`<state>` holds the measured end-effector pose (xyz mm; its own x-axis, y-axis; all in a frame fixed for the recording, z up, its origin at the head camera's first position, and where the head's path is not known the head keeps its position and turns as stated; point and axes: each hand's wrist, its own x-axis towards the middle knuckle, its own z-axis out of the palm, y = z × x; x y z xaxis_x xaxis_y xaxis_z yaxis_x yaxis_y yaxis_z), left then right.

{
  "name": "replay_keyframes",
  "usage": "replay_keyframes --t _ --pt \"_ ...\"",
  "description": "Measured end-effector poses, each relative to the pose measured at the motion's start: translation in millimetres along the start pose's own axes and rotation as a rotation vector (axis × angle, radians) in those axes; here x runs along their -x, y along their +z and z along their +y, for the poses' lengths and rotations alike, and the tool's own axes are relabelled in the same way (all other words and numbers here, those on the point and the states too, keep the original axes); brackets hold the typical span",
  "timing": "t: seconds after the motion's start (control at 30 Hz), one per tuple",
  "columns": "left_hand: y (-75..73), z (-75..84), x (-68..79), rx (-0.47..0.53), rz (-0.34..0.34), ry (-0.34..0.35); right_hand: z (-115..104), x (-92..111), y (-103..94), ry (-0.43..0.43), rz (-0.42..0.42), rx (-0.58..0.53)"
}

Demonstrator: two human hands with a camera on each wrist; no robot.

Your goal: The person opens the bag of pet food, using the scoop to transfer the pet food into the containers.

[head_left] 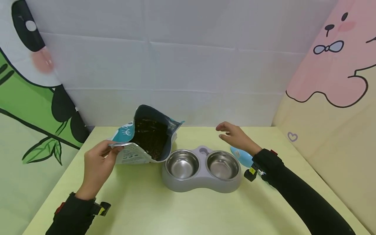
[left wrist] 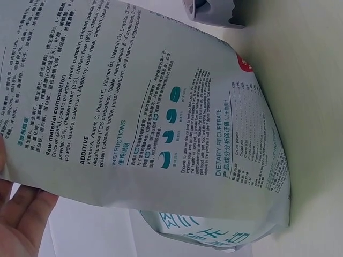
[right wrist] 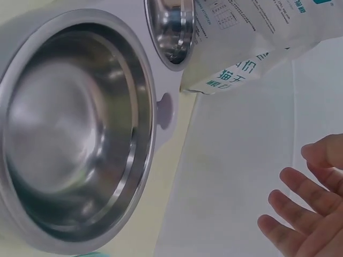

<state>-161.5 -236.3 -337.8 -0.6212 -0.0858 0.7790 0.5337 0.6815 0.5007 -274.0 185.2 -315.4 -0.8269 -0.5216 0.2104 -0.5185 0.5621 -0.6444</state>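
My left hand (head_left: 98, 163) pinches the edge of an opened pet food bag (head_left: 132, 155) between thumb and fingers. The bag is tilted, its mouth spread wide, and dark brown kibble (head_left: 151, 140) shows inside. In the left wrist view the printed back of the bag (left wrist: 139, 123) fills most of the picture. To the right of the bag stands a grey double pet bowl stand (head_left: 201, 184) with a left steel bowl (head_left: 182, 164) and a right steel bowl (head_left: 222, 165). Both bowls are bare inside. My right hand (head_left: 236, 137) hovers behind the right bowl, fingers loosely bent, holding nothing.
A light blue rounded object (head_left: 243, 157) lies on the table right of the stand, partly hidden by my right wrist. The pale yellow table (head_left: 191, 212) meets a white backdrop (head_left: 188, 65) behind, with cartoon-printed panels at both sides.
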Motion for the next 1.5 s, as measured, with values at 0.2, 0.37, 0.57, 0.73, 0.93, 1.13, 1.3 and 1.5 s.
replay_keyframes --t 0.2,0.37,0.57,0.73,0.93,1.13,1.3,1.5 --pt "1.8 0.9 0.4 -0.010 -0.007 -0.018 8.6 8.5 -0.2 0.000 0.006 0.003" --pt "1.9 0.8 1.2 -0.027 -0.004 -0.022 16.3 15.6 -1.7 0.020 0.015 0.001" --pt "1.8 1.9 0.7 -0.028 0.005 -0.010 29.1 26.8 -3.9 0.044 0.022 0.016" --pt "2.1 1.1 -1.8 -0.012 0.007 0.023 41.3 38.6 -7.0 0.067 0.030 0.038" --pt "1.9 0.7 -1.5 -0.004 0.006 0.012 55.3 52.5 -12.7 0.099 0.034 0.102" --pt "3.0 0.0 0.5 0.004 0.004 0.009 63.0 69.6 -17.6 0.115 0.034 0.189" --pt "3.3 0.2 0.4 0.008 -0.003 0.008 68.0 83.8 -20.6 0.160 0.031 0.213" --pt "2.3 0.5 0.2 0.003 0.002 0.004 73.3 93.8 -23.0 0.191 0.038 0.214"
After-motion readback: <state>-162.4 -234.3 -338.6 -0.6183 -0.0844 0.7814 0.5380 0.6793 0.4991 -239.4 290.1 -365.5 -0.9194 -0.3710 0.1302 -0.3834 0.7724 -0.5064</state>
